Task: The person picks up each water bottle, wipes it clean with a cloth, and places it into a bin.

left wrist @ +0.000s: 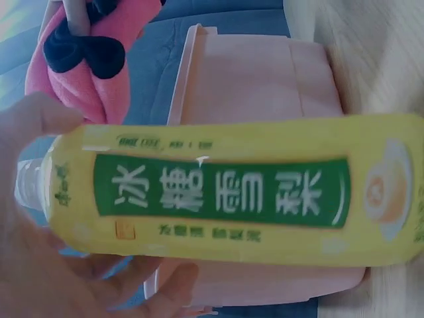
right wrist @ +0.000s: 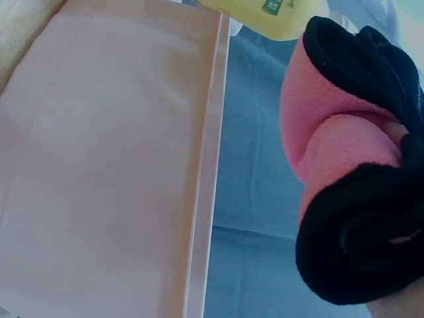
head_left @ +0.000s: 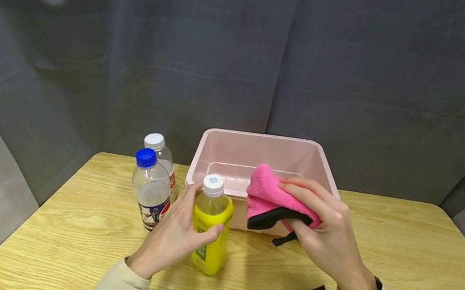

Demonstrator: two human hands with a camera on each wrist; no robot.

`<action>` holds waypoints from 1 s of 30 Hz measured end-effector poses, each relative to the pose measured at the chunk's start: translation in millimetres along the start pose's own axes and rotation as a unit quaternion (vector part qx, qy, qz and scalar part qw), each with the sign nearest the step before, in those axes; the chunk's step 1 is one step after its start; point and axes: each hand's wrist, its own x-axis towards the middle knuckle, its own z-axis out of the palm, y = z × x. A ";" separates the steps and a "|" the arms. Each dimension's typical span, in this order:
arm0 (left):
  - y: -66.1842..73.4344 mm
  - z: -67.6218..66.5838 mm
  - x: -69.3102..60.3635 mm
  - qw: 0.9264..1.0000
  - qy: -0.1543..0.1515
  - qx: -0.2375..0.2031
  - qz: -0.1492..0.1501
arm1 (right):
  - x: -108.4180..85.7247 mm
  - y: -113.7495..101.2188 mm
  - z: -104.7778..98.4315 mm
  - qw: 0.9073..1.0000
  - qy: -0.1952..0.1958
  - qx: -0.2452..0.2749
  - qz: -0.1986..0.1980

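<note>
A yellow-labelled drink bottle (head_left: 211, 234) with a white cap stands upright in front of the pink bin. My left hand (head_left: 178, 233) grips its upper part, thumb on one side and fingers round the other. In the left wrist view the bottle's green panel (left wrist: 222, 190) faces the camera. My right hand (head_left: 329, 228) holds a folded pink cloth (head_left: 270, 192) with black edging, raised by the near side of the bin and apart from the bottle. The right wrist view shows the bunched cloth (right wrist: 351, 149) close up; most of that hand is hidden there.
The pink plastic bin (head_left: 261, 141) sits at the back of the wooden table (head_left: 399, 255). To the left stand a blue-capped bottle (head_left: 151, 193) and, behind it, a white-capped bottle (head_left: 165, 158). A dark grey curtain (head_left: 362, 84) hangs behind.
</note>
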 end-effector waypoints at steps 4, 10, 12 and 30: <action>0.0 -2.9 0.0 1.000 -0.019 -0.013 0.001 | 0.3 -0.4 1.8 1.000 0.014 0.010 -0.006; -7.4 -10.4 0.6 0.997 -0.031 -0.039 0.055 | 0.2 -2.4 12.0 0.995 0.070 0.054 -0.044; -11.1 -12.2 1.1 0.996 -0.048 -0.048 0.065 | -1.1 -3.2 16.5 0.993 0.081 0.065 -0.051; -30.9 -22.9 5.0 0.983 -0.136 -0.108 0.062 | -7.8 -12.2 34.9 0.998 -0.020 -0.029 -0.048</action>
